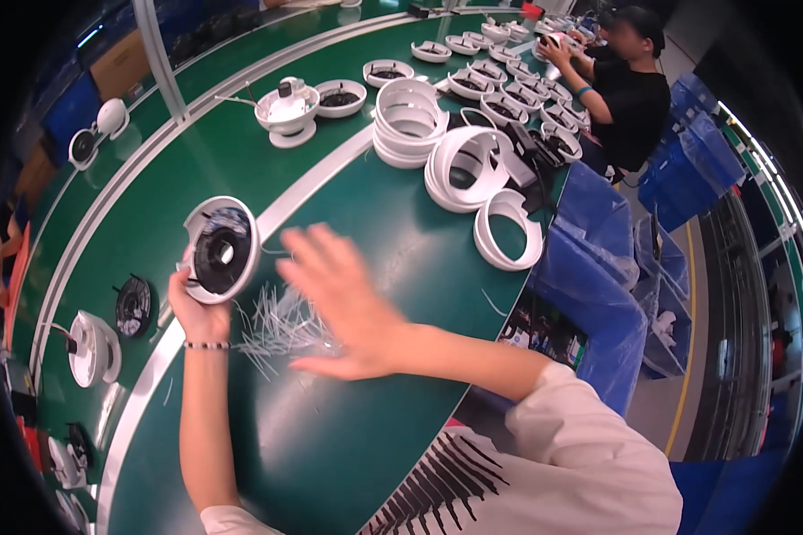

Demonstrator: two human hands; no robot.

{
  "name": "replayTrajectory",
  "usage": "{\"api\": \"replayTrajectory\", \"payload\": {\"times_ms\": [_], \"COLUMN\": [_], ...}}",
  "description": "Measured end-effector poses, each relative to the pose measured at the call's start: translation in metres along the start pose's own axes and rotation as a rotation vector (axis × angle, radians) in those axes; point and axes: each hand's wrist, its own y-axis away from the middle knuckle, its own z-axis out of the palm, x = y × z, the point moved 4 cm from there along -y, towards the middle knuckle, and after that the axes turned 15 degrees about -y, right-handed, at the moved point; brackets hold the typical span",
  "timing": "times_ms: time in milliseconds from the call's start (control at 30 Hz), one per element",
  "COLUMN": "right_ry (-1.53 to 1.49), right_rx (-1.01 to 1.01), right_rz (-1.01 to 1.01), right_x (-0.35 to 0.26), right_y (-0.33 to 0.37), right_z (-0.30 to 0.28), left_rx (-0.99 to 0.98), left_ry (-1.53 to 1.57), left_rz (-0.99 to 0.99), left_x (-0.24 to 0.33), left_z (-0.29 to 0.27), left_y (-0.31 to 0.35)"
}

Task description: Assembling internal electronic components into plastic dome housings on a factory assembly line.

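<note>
My left hand grips the lower rim of a round white plastic housing with a black ring-shaped insert. The housing is tilted up above the green table, its insert side in view. My right hand is spread out with nothing in it, slightly blurred, to the right of the housing. Under and beside it lies a loose heap of thin clear-white plastic strips.
Stacked white rings and a single white ring stand toward the right edge. Many white housings line the far table, where a person in black works. Blue bins flank the table. A black ring part lies left.
</note>
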Motion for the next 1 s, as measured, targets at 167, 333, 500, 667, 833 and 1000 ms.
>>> {"api": "replayTrajectory", "payload": {"times_ms": [167, 333, 500, 667, 833, 1000], "right_ry": [0.561, 0.789, 0.701, 0.643, 0.1, -0.282], "right_rx": [0.385, 0.292, 0.39, 0.422, 0.027, -0.469], "right_rz": [0.304, 0.483, 0.501, 0.216, -0.2, -0.421], "right_x": [0.014, 0.041, 0.041, -0.012, -0.064, -0.093], "right_y": [0.055, 0.142, 0.167, 0.147, 0.09, 0.076], "right_z": [-0.103, -0.128, -0.163, -0.164, -0.072, 0.016], "left_rx": [-0.065, 0.169, 0.386, 0.031, 0.095, 0.169], "left_ry": [-0.079, -0.469, -1.631, -2.356, -2.373, -2.032], "left_rz": [0.077, 0.275, 0.924, -0.103, 0.07, 0.488], "left_x": [0.026, -0.022, 0.035, 0.097, 0.09, 0.112], "left_z": [-0.025, -0.029, -0.001, -0.073, -0.084, -0.051], "left_y": [-0.106, -0.166, -0.123, -0.1, -0.076, -0.026]}}
